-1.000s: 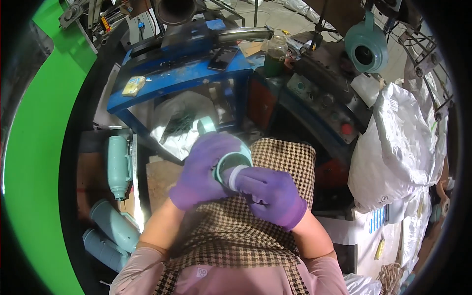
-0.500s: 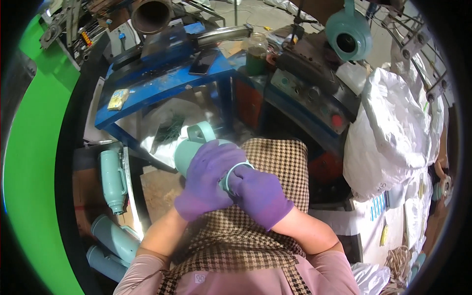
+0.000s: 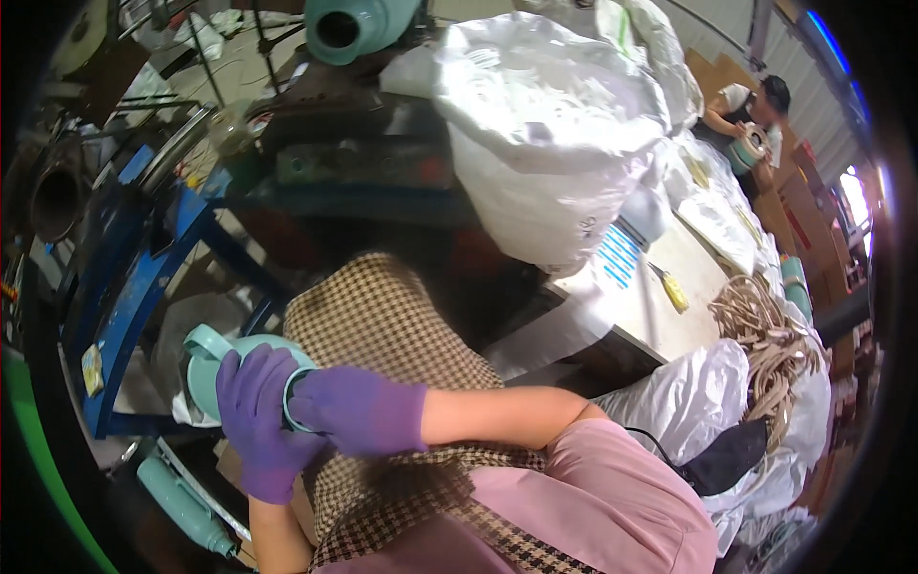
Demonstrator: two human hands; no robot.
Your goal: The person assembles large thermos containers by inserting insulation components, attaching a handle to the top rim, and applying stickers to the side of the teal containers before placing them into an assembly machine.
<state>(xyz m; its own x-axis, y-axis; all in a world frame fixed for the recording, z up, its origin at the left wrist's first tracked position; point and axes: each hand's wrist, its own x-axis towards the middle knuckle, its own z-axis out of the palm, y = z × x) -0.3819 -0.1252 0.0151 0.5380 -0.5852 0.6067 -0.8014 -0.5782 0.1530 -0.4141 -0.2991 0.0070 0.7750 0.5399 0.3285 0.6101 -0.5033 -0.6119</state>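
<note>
Holding pale-green flask (image 3: pixel 201 387) beside checked apron (image 3: pixel 368 311), with left hand (image 3: pixel 256 413) curled around its body and right hand (image 3: pixel 359 411) at its mouth (fingertips hidden, opening and hold indeterminable), possibly risking slippage through uneven gloved pressure

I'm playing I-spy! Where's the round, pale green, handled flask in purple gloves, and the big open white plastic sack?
Pale green flask (image 3: pixel 203 385): head view, body beneath its handle.
White sack (image 3: pixel 540 206): head view, front wall.

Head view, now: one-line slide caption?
Purple-gloved left hand holding a handled teal jug, right hand at its rim, with a white sack beyond to the right.
</note>
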